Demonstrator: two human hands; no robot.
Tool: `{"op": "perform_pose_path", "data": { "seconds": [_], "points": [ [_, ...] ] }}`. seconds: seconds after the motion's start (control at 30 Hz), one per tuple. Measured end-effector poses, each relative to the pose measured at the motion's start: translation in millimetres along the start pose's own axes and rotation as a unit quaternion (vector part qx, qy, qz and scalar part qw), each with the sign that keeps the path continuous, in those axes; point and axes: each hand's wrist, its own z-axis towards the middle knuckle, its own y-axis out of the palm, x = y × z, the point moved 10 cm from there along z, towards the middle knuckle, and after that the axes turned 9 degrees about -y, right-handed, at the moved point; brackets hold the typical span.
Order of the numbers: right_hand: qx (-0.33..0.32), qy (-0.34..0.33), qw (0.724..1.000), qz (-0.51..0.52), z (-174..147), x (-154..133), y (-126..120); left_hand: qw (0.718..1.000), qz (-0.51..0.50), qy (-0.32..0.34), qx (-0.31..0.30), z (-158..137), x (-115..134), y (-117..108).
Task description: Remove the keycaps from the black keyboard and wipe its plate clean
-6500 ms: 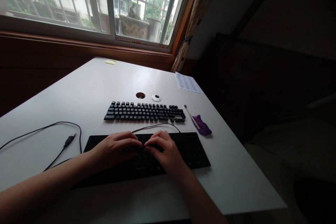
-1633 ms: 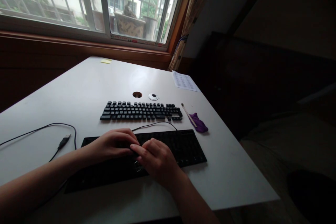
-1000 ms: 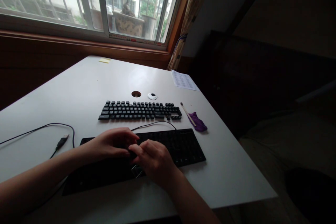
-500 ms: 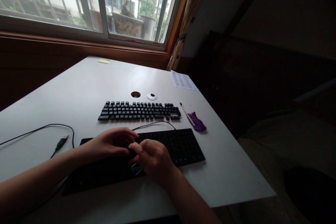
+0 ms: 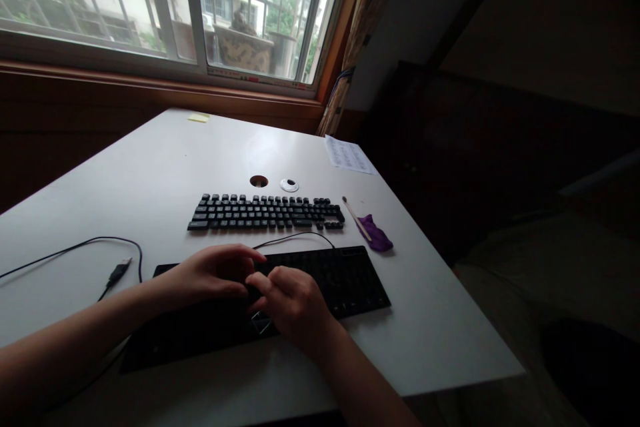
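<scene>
My left hand (image 5: 213, 273) is curled above the black keyboard base (image 5: 345, 280), thumb and fingers bent toward my right hand; whatever small thing lies between its fingertips is too dark to make out. Touching or almost touching them are the pinched fingertips of my right hand (image 5: 295, 300). Thin bright wires (image 5: 261, 324), like the loops of a wire keycap puller, stick out beneath its fingers, while its handle is hidden. Behind the base, loose black keycaps (image 5: 255, 212) stand in rows on the white table (image 5: 425, 333), laid out like a keyboard.
Right of the keycaps, a thin brush (image 5: 356, 219) lies partly on a purple cloth (image 5: 377, 237). A USB plug (image 5: 119, 271) and cable (image 5: 75, 248) are at left. Farther back are a cable hole (image 5: 259, 181), its round cover (image 5: 289, 185), a printed sheet (image 5: 350, 155) and yellow notes (image 5: 199, 117).
</scene>
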Motion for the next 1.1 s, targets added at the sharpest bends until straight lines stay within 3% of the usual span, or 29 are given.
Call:
{"op": "perform_pose_path", "data": {
  "seconds": [0.27,0.4,0.53,0.73,0.87,1.1],
  "points": [
    [0.001,-0.006,1.0,-0.028,-0.9,-3.9,-4.5,0.999,0.035,0.016,0.01,0.6,7.9,1.1],
    [0.026,0.04,0.999,0.001,-2.1,8.5,-22.8,0.996,0.08,0.034,0.031,-1.6,17.4,1.5],
    [0.026,0.129,0.991,0.022,-18.1,57.0,-57.0,0.986,0.152,0.03,0.058,-4.1,24.8,2.2],
    [-0.019,0.274,0.96,-0.052,-78.9,170.3,-109.4,0.975,0.205,0.053,0.059,-4.8,32.4,6.1],
    [-0.072,0.311,0.946,-0.053,-104.4,213.9,-116.3,0.969,0.232,0.059,0.06,-5.0,34.2,8.3],
    [-0.136,0.331,0.933,-0.03,-111.8,249.8,-100.2,0.961,0.262,0.071,0.057,-6.5,37.8,13.3]
  ]
}}
